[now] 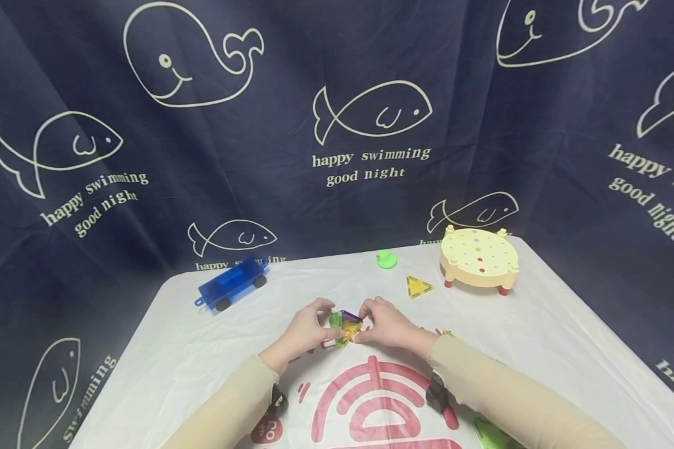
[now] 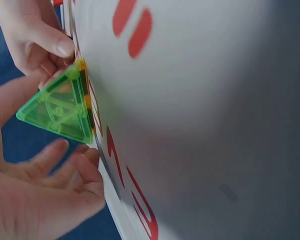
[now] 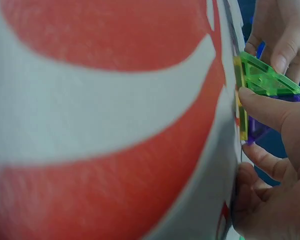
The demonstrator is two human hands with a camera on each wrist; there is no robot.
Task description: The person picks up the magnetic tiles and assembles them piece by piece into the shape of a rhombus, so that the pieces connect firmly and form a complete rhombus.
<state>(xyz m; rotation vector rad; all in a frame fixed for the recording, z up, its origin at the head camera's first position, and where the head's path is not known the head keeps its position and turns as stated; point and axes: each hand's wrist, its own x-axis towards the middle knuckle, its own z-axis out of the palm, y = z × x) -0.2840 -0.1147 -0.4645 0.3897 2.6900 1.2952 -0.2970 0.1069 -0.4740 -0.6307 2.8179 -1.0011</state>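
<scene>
Triangular magnetic tiles stand joined in a small cluster at the middle of the table. A green tile (image 2: pixel 60 111) leans up on the left, a purple tile (image 3: pixel 259 129) behind, and a yellow tile (image 1: pixel 349 330) lies flat on the tabletop between them. My left hand (image 1: pixel 307 327) holds the green side between thumb and fingers. From the right, my right hand (image 1: pixel 390 323) grips the cluster, its thumb at the yellow tile's edge and its fingers by the purple tile. Parts of the tiles are hidden behind the fingers.
A blue wheeled toy wagon (image 1: pixel 233 285) stands at the back left. Towards the back right are a green toy duck (image 1: pixel 387 259), a loose yellow triangle tile (image 1: pixel 418 287) and a cream round pegged stand (image 1: pixel 479 259). A green piece (image 1: pixel 491 433) lies partly beneath the right forearm.
</scene>
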